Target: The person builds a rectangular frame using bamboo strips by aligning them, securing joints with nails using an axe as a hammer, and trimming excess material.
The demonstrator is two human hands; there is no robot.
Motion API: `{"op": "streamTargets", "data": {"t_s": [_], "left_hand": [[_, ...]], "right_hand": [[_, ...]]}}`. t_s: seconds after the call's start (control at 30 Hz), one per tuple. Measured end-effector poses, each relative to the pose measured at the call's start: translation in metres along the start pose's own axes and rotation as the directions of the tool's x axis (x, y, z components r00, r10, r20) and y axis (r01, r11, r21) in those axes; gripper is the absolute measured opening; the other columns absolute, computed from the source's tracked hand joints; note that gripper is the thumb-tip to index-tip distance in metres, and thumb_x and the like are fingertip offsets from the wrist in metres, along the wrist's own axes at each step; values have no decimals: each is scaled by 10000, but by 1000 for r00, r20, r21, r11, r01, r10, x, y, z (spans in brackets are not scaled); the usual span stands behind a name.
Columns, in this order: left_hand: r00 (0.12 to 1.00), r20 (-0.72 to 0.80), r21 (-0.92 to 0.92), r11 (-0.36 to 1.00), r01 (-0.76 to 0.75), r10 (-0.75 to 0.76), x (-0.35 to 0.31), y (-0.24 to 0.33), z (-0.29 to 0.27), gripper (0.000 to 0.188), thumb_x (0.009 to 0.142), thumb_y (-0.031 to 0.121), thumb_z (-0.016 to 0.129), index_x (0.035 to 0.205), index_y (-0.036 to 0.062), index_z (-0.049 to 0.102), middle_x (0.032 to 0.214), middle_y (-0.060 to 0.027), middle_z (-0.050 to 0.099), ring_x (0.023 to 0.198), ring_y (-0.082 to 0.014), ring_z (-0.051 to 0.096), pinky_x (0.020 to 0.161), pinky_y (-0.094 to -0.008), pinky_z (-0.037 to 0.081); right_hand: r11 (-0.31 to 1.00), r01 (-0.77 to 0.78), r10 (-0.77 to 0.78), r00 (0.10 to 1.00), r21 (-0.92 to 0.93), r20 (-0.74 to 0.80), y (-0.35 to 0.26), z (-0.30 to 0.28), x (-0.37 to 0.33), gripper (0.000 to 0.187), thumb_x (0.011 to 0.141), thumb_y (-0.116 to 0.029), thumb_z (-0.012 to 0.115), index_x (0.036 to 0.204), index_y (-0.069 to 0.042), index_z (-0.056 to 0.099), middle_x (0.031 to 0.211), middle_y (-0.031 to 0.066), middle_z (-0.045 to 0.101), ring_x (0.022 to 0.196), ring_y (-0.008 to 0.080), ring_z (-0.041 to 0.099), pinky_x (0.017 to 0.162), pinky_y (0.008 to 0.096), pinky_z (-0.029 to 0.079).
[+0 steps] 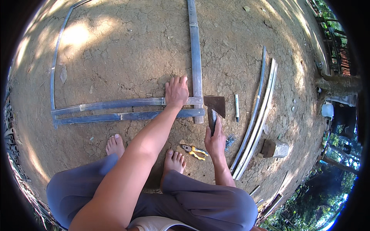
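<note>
My left hand point(177, 91) lies across the upper of two crosswise bamboo strips point(123, 103), close to where it meets a long upright bamboo strip point(196, 61). Its fingers are bent and close together, with their tips hidden. Just below runs the lower crosswise strip point(142, 115), its right end also over the upright one. My right hand point(216, 141) is closed around the handle of a hatchet point(215, 106). The dark, rusty hatchet head is beside the right ends of the crosswise strips.
Yellow-handled pliers point(195, 151) lie by my right foot. A white marker point(237, 107), a small heap of nails or wire point(230, 141), loose bamboo strips point(256, 119) and a wood block point(274, 148) are to the right. A thin strip point(52, 77) edges the left side.
</note>
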State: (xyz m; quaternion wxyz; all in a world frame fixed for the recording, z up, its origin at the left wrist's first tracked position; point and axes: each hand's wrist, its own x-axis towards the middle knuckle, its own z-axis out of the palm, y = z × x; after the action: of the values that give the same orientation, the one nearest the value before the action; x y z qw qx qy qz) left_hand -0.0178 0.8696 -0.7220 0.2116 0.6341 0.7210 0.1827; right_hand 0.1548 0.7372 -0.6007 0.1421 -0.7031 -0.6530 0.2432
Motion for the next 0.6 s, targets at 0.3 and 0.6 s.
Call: {"op": "streamTargets", "data": {"t_s": [0.3,0.6], "left_hand": [[999,48,62,998,1,-4,1,0,-5,228,931,173,604,1158,152,604,1112,-61,618,1096,-251,570,911,-428,413],[997,71,60,998,31,-35,-1,0,-5,248,939,180,608,1185,150,591,1127,-64,622,1114,-247,562,912,-439,409]], "right_hand": [[986,158,-161,984,-53,-75,2,1,3,577,950,-131,623,1453,30,388,1040,332,664,823,473,698,666,532,561],[981,190,-192,978,-33,-80,-30,-39,29,628,958,-93,630,1498,46,341,1042,346,669,892,484,702,753,484,562]]}}
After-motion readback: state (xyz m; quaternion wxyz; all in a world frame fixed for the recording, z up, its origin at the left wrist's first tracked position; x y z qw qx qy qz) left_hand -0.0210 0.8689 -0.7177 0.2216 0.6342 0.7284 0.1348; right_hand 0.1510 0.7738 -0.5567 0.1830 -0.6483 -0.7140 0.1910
